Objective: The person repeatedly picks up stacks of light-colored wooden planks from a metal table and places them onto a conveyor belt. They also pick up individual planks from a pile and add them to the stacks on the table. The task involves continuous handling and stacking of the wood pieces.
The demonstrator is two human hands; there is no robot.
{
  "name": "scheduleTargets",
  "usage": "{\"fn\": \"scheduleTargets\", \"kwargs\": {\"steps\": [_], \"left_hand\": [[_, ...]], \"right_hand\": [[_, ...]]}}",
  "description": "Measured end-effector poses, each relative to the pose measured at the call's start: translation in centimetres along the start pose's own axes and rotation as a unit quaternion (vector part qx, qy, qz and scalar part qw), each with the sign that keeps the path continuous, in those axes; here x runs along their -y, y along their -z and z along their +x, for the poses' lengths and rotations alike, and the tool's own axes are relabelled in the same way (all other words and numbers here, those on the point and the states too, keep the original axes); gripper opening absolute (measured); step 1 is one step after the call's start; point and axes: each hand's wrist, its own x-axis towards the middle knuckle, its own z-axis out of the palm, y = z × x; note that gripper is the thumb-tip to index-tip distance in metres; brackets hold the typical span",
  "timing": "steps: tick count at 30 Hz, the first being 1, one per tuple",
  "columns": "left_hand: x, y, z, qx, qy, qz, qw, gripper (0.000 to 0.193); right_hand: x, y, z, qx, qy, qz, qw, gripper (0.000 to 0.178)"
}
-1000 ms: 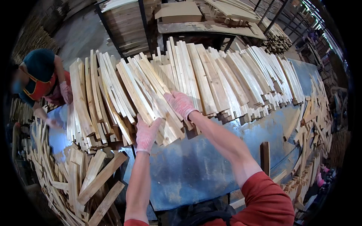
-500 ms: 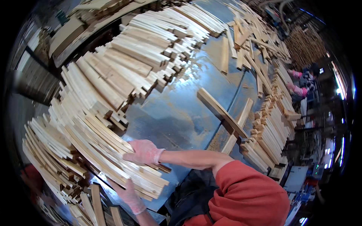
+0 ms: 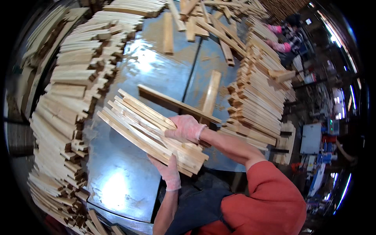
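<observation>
A bundle of pale wooden strips (image 3: 145, 127) lies slantwise between my gloved hands over the metal table (image 3: 121, 172). My right hand (image 3: 185, 128) is wrapped over the bundle's far right side, thumb across the top. From the near side my left hand (image 3: 167, 171) grips the lower edge, its thumb up against the strips and the other fingers partly hidden underneath. Just beyond the bundle, a single wooden strip (image 3: 172, 102) lies across another strip (image 3: 212, 92).
Long rows of stacked strips (image 3: 62, 109) line the table's left side. A neat row of strips (image 3: 258, 102) runs along the right, with a loose heap (image 3: 215, 27) at the far end. A co-worker's pink-gloved hand (image 3: 280, 46) shows at the far right.
Both hands have carried the bundle rightward, away from the left-hand stacks, to the middle of the table. The view has swung to the right too.
</observation>
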Motion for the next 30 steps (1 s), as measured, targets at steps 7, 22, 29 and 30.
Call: {"fn": "scheduleTargets", "kwargs": {"steps": [7,22,29,30], "left_hand": [[7.3,-10.7,1.7,-0.013,0.127,-0.071,0.989,0.112],[3.7,-10.3,7.6,-0.02,0.305,0.029,0.952,0.043],[5.0,-10.0,10.4,0.039,0.286,-0.037,0.957,0.068],[4.0,-10.6,10.3,0.047,0.291,-0.049,0.954,0.07]], "right_hand": [[-10.9,-2.0,3.9,-0.092,-0.072,-0.109,0.987,0.075],[-17.2,4.3,8.6,-0.099,-0.018,-0.049,0.994,0.069],[-13.0,0.8,11.5,-0.102,-0.078,-0.089,0.988,0.074],[-13.1,1.4,11.6,-0.113,-0.08,-0.1,0.985,0.073]]}}
